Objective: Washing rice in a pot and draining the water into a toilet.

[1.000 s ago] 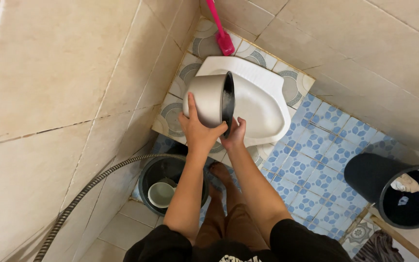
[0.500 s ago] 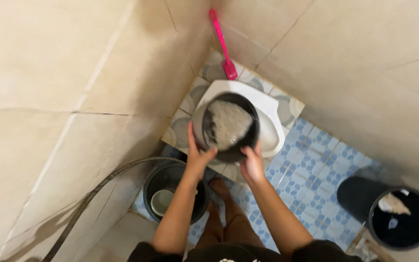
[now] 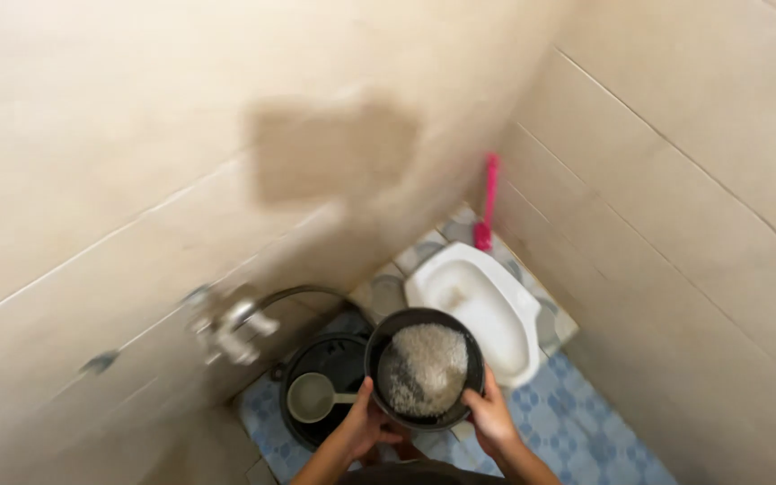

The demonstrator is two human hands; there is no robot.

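While the dark pot (image 3: 425,368) of wet white rice (image 3: 424,366) sits level above the floor, gripped at seven o'clock by left hand (image 3: 363,427) fingers and at four o'clock by right hand (image 3: 492,420) fingers, best kept steady, rim flat, clear of the black bucket (image 3: 321,359) at nine o'clock.
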